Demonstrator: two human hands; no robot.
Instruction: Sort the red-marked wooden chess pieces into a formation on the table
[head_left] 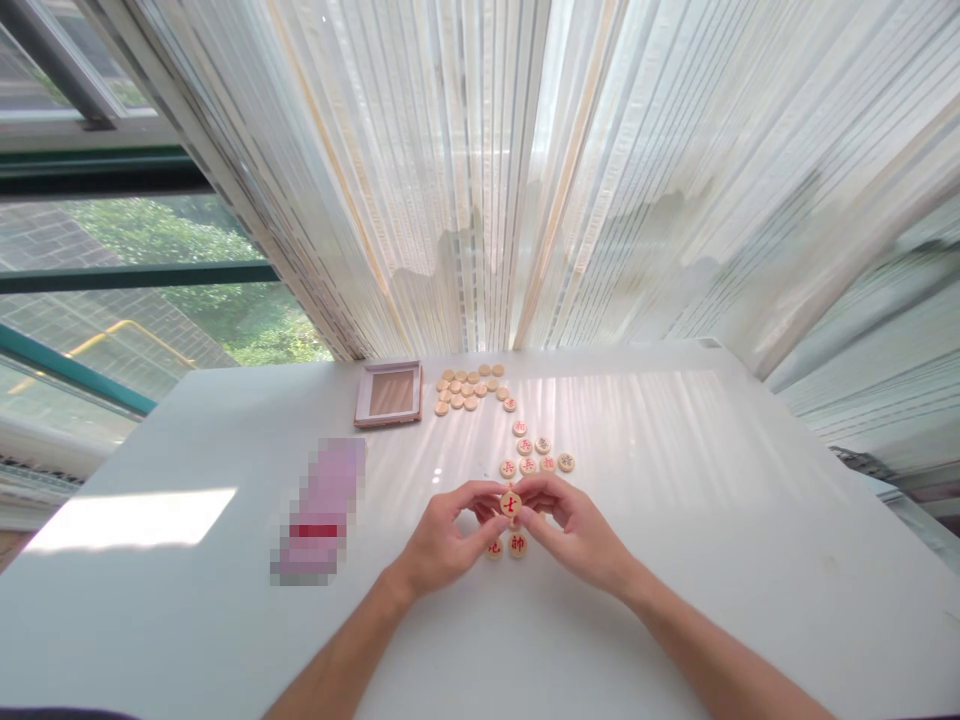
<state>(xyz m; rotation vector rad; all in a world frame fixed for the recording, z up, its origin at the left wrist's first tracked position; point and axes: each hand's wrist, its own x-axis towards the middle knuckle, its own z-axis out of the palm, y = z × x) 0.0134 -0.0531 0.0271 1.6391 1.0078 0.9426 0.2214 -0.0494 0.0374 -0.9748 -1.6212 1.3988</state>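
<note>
Between the fingertips of both hands is a round Chinese chess piece (510, 504) with a red character, its face turned up toward me. My left hand (457, 530) pinches it from the left and my right hand (570, 525) from the right. Just below lie two more red-marked pieces, one partly covered by my left thumb and the other, a general piece (517, 544), fully visible. Beyond my fingers several pieces lie face up, among them a soldier piece (528, 466) and a dark-marked piece (566, 463). Whatever lies directly under my hands is hidden.
A cluster of pale chess pieces (470, 390) lies at the back of the white table (675, 600). Left of it stands a shallow square box (360, 398). A pixelated pink item (322, 500) lies on the left. Striped curtains (480, 180) hang behind the table's far edge.
</note>
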